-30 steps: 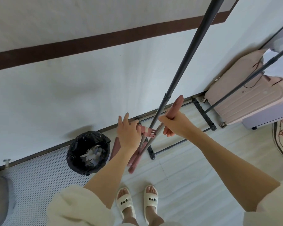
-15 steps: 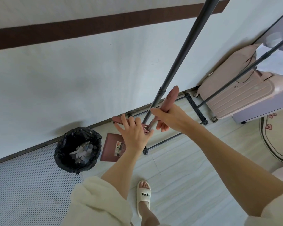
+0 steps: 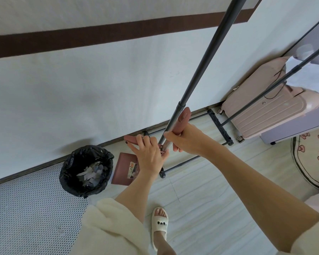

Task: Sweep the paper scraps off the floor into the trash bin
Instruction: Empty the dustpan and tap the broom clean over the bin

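The pink broom handle [image 3: 180, 120] is gripped by the right hand [image 3: 184, 139], its long axis tilted up and away toward the wall; its lower end is hidden behind the left hand [image 3: 147, 153], whose fingers lie mostly straight against a pink clip, grip unclear. The dustpan [image 3: 124, 169] lies below the left hand, the trash bin [image 3: 72, 162], scraps inside, further left

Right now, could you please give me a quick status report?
Right hand grips pink broom handle. Left hand at its clip, grip unclear. Black-lined trash bin holds paper scraps. Dark rack pole close alongside.
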Demonstrator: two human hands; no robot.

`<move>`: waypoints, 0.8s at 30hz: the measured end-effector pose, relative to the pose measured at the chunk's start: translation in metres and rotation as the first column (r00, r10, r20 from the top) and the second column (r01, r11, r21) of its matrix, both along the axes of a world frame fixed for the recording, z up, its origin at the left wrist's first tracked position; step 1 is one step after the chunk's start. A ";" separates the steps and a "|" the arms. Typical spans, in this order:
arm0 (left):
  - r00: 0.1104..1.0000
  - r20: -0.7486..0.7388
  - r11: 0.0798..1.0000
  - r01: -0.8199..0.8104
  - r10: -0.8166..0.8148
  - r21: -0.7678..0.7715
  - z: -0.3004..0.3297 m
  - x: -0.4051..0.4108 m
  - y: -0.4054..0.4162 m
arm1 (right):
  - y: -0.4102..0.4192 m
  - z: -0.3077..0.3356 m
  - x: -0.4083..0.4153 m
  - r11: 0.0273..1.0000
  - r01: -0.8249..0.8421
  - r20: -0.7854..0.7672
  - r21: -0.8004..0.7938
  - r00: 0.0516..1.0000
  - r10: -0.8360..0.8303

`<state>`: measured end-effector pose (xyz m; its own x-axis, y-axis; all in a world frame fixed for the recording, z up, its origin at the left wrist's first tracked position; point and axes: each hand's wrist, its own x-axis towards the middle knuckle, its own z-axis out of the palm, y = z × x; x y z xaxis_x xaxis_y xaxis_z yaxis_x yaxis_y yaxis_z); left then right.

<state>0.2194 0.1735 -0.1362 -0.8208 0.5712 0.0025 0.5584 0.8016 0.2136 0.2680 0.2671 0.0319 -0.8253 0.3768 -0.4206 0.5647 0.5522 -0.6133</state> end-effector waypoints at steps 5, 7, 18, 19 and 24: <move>0.992 0.040 0.989 0.125 -0.122 -0.081 0.009 -0.007 -0.010 | 0.002 0.000 0.005 1.000 0.027 0.008 -0.013 1.000 -0.027; 0.972 0.043 0.968 0.236 -0.233 -0.086 0.011 -0.021 -0.018 | 0.007 -0.001 0.007 0.998 0.056 0.026 -0.032 0.998 -0.055; 0.917 0.167 0.927 0.373 -0.362 -0.040 0.019 -0.060 -0.042 | 0.007 -0.010 0.004 0.950 0.274 0.038 -0.148 0.962 -0.271; 0.910 0.156 0.919 0.392 -0.383 -0.032 0.020 -0.058 -0.042 | 0.007 -0.010 0.004 0.944 0.291 0.043 -0.158 0.957 -0.288; 0.869 0.170 0.866 0.485 -0.464 -0.117 0.024 -0.060 -0.039 | 0.001 -0.012 -0.003 0.939 0.300 0.021 -0.167 0.953 -0.301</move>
<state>0.1596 0.1343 -0.1124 -0.4366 0.8763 -0.2038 0.8546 0.4748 0.2104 0.2648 0.2685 0.0199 -0.6867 0.5325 -0.4948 0.6854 0.2473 -0.6849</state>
